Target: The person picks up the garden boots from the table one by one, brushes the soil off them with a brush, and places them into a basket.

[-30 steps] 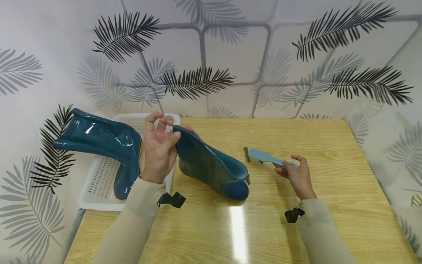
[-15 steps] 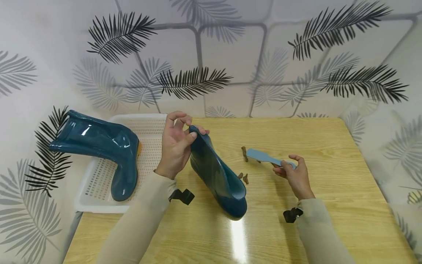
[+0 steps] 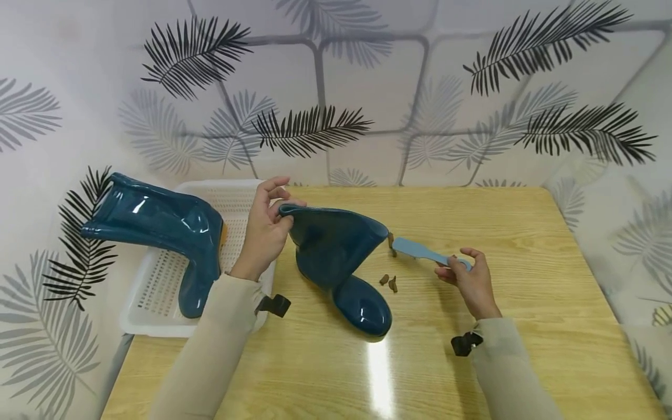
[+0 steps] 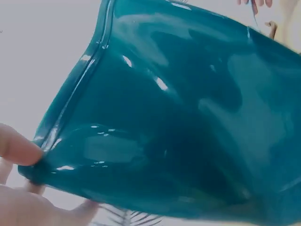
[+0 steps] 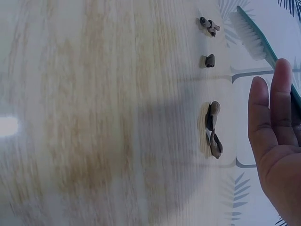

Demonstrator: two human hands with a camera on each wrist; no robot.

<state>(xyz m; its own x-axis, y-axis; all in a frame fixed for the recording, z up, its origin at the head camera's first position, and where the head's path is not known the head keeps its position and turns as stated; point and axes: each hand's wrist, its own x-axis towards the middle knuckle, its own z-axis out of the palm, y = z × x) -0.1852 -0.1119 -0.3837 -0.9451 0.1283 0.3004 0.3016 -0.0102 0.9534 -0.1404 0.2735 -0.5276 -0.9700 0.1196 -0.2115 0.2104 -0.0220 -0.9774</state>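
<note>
My left hand (image 3: 266, 230) pinches the top rim of a shiny dark teal rubber boot (image 3: 336, 245) between thumb and fingers. The boot is tilted over the table, its shaft opening facing up and away and its toe pointing to the near right. In the left wrist view the boot's shaft (image 4: 155, 108) fills most of the picture. To the right, my right hand (image 3: 469, 280) grips the handle of a blue scrub brush (image 3: 420, 249). White bristles (image 5: 249, 35) show in the right wrist view. Several small brown curled bits (image 3: 392, 284) lie between boot and brush.
A white perforated plastic basket (image 3: 133, 318) stands at the left of the wooden table (image 3: 525, 361). A second teal rubber boot (image 3: 196, 233) lies across it, its shaft sticking out past the left rim. Behind the table is a leaf-patterned wall (image 3: 367, 76).
The held boot has swung from leaning toward me, opening facing right, to its shaft lifted higher and toe clear below. The left hand went right, then back left. The brush has hardly moved.
</note>
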